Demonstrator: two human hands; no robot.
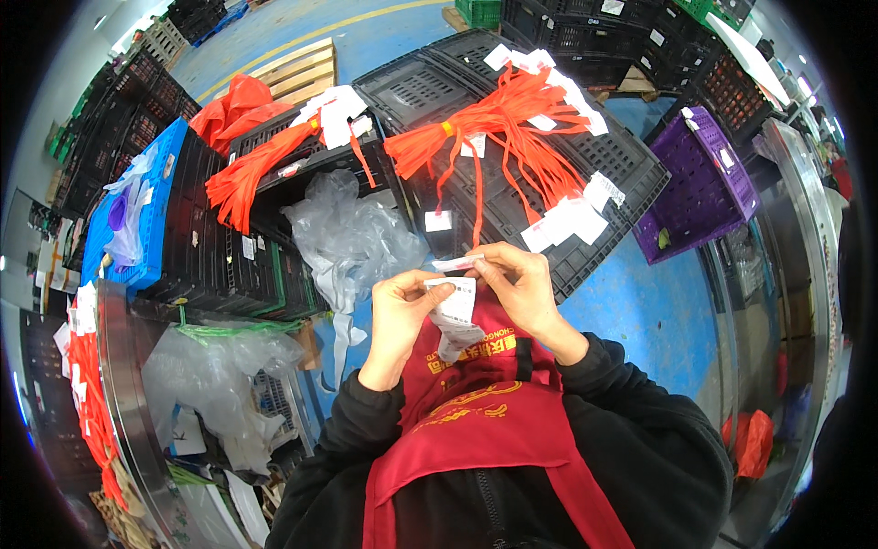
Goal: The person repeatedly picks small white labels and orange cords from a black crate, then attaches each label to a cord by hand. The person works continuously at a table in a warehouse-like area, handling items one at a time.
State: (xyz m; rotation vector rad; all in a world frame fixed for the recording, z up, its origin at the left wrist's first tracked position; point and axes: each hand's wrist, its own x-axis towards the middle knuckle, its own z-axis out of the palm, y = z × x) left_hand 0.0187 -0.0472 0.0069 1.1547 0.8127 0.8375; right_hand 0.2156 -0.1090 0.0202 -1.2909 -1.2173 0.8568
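In front of my red apron [476, 439], my left hand [401, 316] is closed, its thumb and fingers pinching a strip of white printed labels [455, 306] that hangs down, curling at its lower end. Close beside it, my right hand [521, 284] pinches a small white label [457, 263] at its fingertips. An orange strap [477, 206] runs down toward these fingertips from a large bundle of orange straps [494, 119], bound with a yellow band. White tags hang on the strap ends. The bundle lies on black plastic crates [430, 87].
Another tagged orange bundle [265, 169] lies on a black crate at left, above crumpled clear plastic bags [352, 238]. A purple crate [700, 183] stands at right, near a metal-framed table [796, 174]. Stacked black crates [576, 46] and a wooden pallet [297, 69] are farther back.
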